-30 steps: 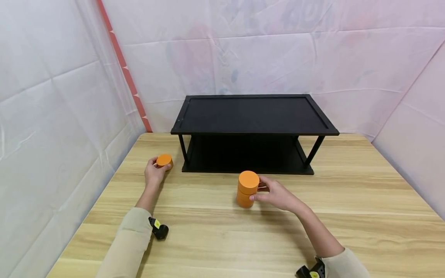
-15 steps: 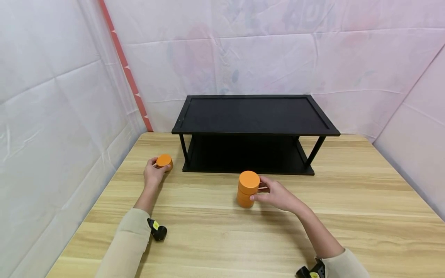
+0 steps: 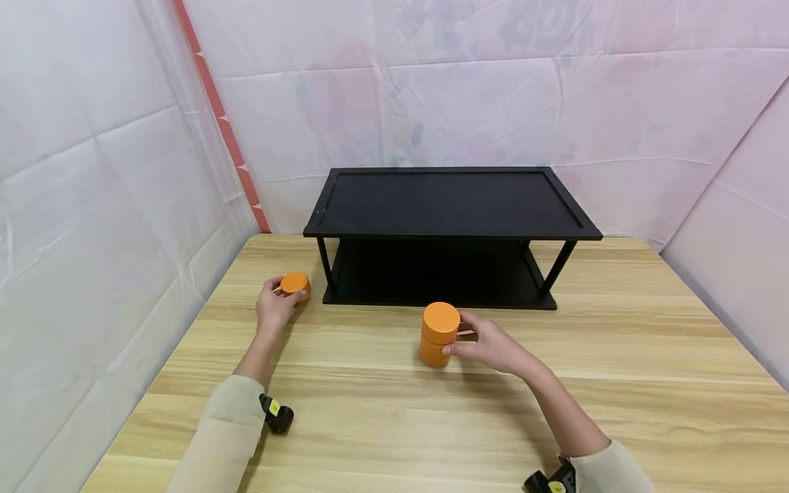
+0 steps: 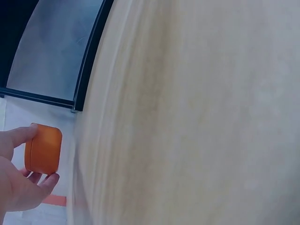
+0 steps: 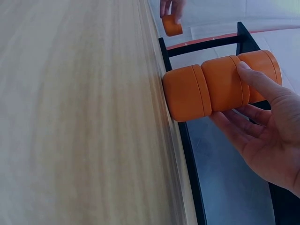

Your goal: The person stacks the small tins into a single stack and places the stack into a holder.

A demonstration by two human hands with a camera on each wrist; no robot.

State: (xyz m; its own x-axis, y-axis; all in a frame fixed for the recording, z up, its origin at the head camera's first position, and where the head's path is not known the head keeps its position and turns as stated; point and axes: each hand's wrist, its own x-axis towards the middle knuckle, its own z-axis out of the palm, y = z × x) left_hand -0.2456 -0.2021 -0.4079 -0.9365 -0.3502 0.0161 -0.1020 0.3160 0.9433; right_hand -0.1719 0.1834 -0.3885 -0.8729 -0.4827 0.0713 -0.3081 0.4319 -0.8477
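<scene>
In the head view my left hand [image 3: 274,306] pinches a small round orange lidded jar [image 3: 296,285] between thumb and fingers, left of the black rack. The left wrist view shows that jar [image 4: 46,149] slightly apart from the tabletop. Toward the middle of the table, a stack of orange jars [image 3: 439,335] stands upright in front of the rack. From the right wrist, the stack is three jars, with the bottom jar [image 5: 187,93] on the table. My right hand [image 3: 491,348] holds the stack from its right side; the thumb lies near the joint between the upper two jars.
A two-tier black rack [image 3: 453,203] stands at the back of the wooden table [image 3: 382,424], with a dark lower shelf [image 3: 437,274] under its top. White sheets [image 3: 111,205] hang behind and beside the table. A red strip [image 3: 222,116] runs down the left corner.
My left hand and its jar have shifted slightly to the right. My right hand and the stack stay in place.
</scene>
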